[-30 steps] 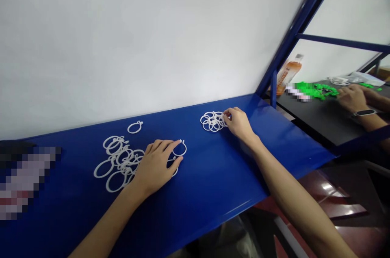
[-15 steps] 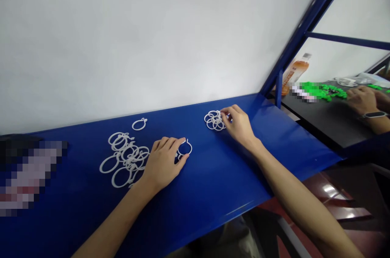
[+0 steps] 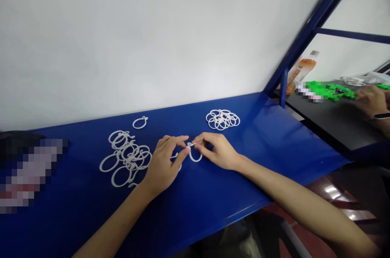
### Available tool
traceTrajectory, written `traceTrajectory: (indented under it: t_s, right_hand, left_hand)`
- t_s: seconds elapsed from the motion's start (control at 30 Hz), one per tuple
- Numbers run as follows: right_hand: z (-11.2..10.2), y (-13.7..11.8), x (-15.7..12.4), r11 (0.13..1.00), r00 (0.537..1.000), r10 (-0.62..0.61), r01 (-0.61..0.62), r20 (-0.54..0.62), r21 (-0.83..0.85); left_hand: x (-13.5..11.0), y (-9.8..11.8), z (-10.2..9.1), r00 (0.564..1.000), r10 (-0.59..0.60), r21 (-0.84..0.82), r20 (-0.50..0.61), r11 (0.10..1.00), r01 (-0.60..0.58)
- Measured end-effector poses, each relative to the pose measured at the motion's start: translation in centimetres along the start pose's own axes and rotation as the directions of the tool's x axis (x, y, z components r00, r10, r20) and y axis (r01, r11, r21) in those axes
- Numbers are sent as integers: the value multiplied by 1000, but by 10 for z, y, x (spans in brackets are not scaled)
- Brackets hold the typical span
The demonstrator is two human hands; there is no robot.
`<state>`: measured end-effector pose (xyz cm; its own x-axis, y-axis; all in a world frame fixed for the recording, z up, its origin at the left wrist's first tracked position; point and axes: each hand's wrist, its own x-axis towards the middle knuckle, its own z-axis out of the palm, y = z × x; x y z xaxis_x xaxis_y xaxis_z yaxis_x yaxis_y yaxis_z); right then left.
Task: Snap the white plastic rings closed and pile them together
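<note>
Between my two hands is a white curtain ring [image 3: 196, 160] with a small loop at its top. My left hand [image 3: 164, 164] has thumb and forefinger closed on its upper left side. From the other side, the fingertips of my right hand [image 3: 217, 150] pinch its upper right. Another white ring [image 3: 180, 167] lies partly hidden under my left thumb. A loose pile of white rings [image 3: 122, 176] sits to the left of my left hand, and a single ring [image 3: 139, 123] lies behind that pile. Beyond my right hand, several rings overlap in a flat cluster [image 3: 221, 124].
The blue tabletop [image 3: 243, 185] meets a white wall [image 3: 170, 46]. A blue metal frame [image 3: 300, 42] rises at the right. Past it, a black table [image 3: 326, 122] bears an orange bottle [image 3: 303, 71], green pieces [image 3: 336, 92] and another person's hand [image 3: 373, 99]. A dark item [image 3: 18, 142] lies at far left.
My right hand has left the flat cluster and come back to meet my left hand at a ring. The ring that my left hand was touching is now held between both hands.
</note>
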<state>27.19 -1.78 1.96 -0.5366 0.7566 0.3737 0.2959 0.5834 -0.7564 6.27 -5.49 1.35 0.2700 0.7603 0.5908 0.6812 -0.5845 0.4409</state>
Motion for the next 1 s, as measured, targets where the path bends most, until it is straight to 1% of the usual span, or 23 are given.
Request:
traceTrajectory:
  t_s: [0.1, 0.17, 0.23, 0.3, 0.33, 0.4, 0.5, 0.57, 0.67, 0.73, 0.9, 0.97, 1.0]
  right_hand:
    - [-2, 1, -2, 997, 996, -76, 77, 42, -21]
    - [-2, 0, -3, 994, 992, -109, 110, 64, -7]
    - [-3, -2, -3, 989, 986, -148, 146, 79, 27]
    - [-3, -6, -4, 983, 981, -177, 172, 84, 59]
    - [-3, -8, -4, 984, 982, -172, 167, 76, 66]
    - [-2, -13, -4, 992, 992, -116, 113, 41, 60]
    - [1, -17, -3, 999, 1000, -11, 12, -23, 49]
    - [3, -18, -3, 997, 1000, 17, -15, -18, 72]
    - [4, -17, -4, 994, 999, 13, -16, 32, 109]
    - [4, -15, -5, 994, 998, -28, 22, 53, 108]
    - [2, -11, -8, 977, 974, -207, 202, 89, 65]
    - [2, -11, -9, 971, 967, -239, 235, 91, 52]
    - [2, -11, -8, 972, 968, -235, 231, 83, 50]
  left_hand:
    - [2, 0, -1, 1000, 0, -53, 19, 999, 1]
    - [1, -1, -1, 1000, 12, -63, 17, 998, -11]
    - [-1, -1, 1, 999, 37, -57, -11, 998, -38]
    - [-3, -2, 2, 994, 96, -32, -50, 995, -98]
    - [-3, -2, 2, 989, 133, -15, -68, 991, -134]
    - [-3, -3, 1, 976, 195, 23, -96, 981, -193]
    - [-1, -3, -1, 963, 241, 85, -118, 969, -232]
    - [1, -2, -3, 958, 262, 121, -121, 961, -247]
    - [1, 0, -2, 950, 286, 148, -125, 952, -267]
    - [0, 1, -1, 946, 298, 151, -127, 948, -279]
    - [-2, 3, 3, 935, 331, 150, -123, 938, -313]
    - [-2, 3, 3, 931, 346, 153, -117, 933, -327]
    - [-1, 3, 2, 930, 350, 161, -114, 930, -330]
